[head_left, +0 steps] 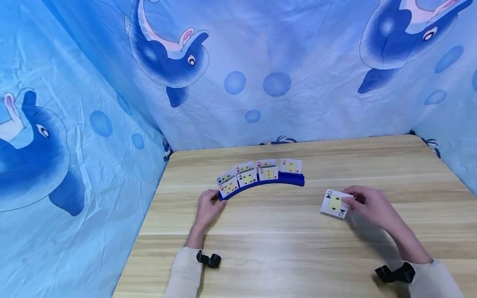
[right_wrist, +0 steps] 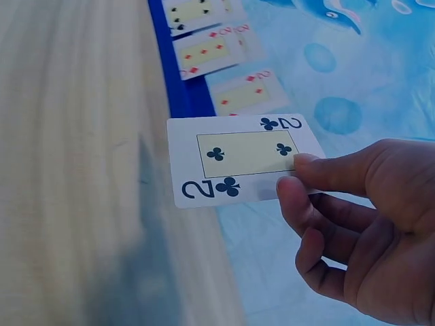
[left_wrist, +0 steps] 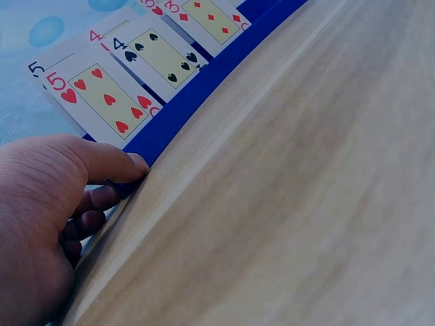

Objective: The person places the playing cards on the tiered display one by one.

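A curved blue card holder [head_left: 290, 179] stands on the table with playing cards upright in two rows. Its front row has a five of hearts [left_wrist: 102, 102], a four of spades [left_wrist: 155, 58] and a three of diamonds [left_wrist: 204, 20]. Behind them, the back row ends at the right with a two of diamonds [head_left: 291, 166]. My left hand [head_left: 208, 209] grips the holder's left end between thumb and fingers. Off to the right of the holder, my right hand [head_left: 372, 205] pinches a two of clubs [right_wrist: 238, 159] by one edge, face showing, above the table.
The wooden table [head_left: 268, 244] runs back to a blue curtain [head_left: 298, 111] printed with dolphins, which also hangs along the left side. A black wrist camera [head_left: 396, 273] is strapped at the right sleeve, another wrist camera [head_left: 209, 260] at the left.
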`<state>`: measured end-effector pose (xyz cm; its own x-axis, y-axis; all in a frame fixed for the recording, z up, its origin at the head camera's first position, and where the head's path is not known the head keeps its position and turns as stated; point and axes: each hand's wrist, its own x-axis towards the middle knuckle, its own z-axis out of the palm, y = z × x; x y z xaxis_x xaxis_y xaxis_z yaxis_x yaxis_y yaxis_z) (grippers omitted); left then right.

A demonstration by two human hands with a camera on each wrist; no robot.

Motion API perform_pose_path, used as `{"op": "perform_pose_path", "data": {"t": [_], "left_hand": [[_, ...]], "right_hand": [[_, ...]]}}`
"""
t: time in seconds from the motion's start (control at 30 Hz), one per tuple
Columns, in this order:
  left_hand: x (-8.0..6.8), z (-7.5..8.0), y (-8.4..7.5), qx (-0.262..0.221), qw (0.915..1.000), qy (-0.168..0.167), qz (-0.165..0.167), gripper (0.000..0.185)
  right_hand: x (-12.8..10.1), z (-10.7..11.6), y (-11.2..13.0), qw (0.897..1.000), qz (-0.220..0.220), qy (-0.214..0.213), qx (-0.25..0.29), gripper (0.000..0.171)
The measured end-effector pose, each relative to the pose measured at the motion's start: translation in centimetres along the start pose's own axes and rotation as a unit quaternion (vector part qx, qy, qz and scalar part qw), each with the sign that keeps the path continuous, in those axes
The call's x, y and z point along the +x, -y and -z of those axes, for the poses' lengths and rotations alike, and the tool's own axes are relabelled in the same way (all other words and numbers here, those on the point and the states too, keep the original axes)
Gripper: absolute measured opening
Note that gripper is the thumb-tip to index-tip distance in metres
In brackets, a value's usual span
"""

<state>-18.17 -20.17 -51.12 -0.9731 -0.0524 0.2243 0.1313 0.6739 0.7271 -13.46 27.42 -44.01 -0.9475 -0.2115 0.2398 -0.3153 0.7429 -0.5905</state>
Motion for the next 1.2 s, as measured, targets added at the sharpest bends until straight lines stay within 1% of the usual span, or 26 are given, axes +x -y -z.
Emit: {"op": "perform_pose_path", "data": {"t": [0.13,0.23,0.73,0.97,1.2], "left_hand": [[0.0,0.1,-0.1,-0.005,1.0,0.002,0.006,0.035],[0.0,0.2,-0.2,-0.01,0.9999,0.003,0.008,0.034],[0.0,0.1,-0.1,-0.011,0.9999,0.001,0.005,0.032],[-0.1,0.1,0.0,-0.015,0.9999,0.0,0.007,0.033],[0.0,0.0,0.1,-0.011,0.9999,0.0,0.001,0.034]], "right_hand": [[0.8,0.6,0.2,0.999,0.019,-0.027,0.008,0.013],[1.3,0.9,0.4,0.999,0.024,-0.042,0.008,0.012],[3.8,1.4,1.8,0.998,0.024,-0.06,0.009,0.018],[5.7,0.5,2.6,0.996,0.039,-0.08,0.009,0.018],[7.3,-0.9,3.3,0.995,0.034,-0.091,0.024,0.015]]}}
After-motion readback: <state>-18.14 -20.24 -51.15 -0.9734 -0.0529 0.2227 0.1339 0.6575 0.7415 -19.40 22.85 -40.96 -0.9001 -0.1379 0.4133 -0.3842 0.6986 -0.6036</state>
